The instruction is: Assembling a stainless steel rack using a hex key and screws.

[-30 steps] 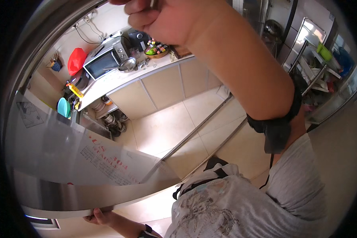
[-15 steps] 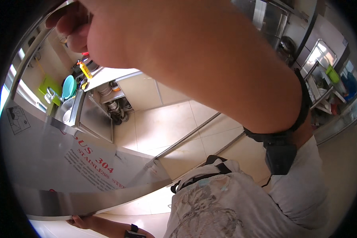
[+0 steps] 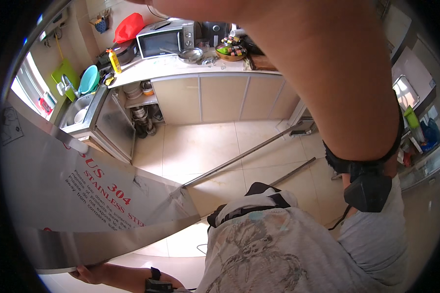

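Right hand point(image 3: 195, 9) shifted rightward, grip unclear; left hand point(image 3: 88, 274) curls at steel panel point(image 3: 105, 195) edge.

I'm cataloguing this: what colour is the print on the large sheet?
The sheet bears red and black print; best view: head.

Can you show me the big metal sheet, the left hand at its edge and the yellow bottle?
Metal sheet point(image 3: 95, 190): head view, middle of its printed face.
Left hand point(image 3: 87, 274): head view, middle of the hand.
Yellow bottle point(image 3: 114, 62): head view, middle of its body.
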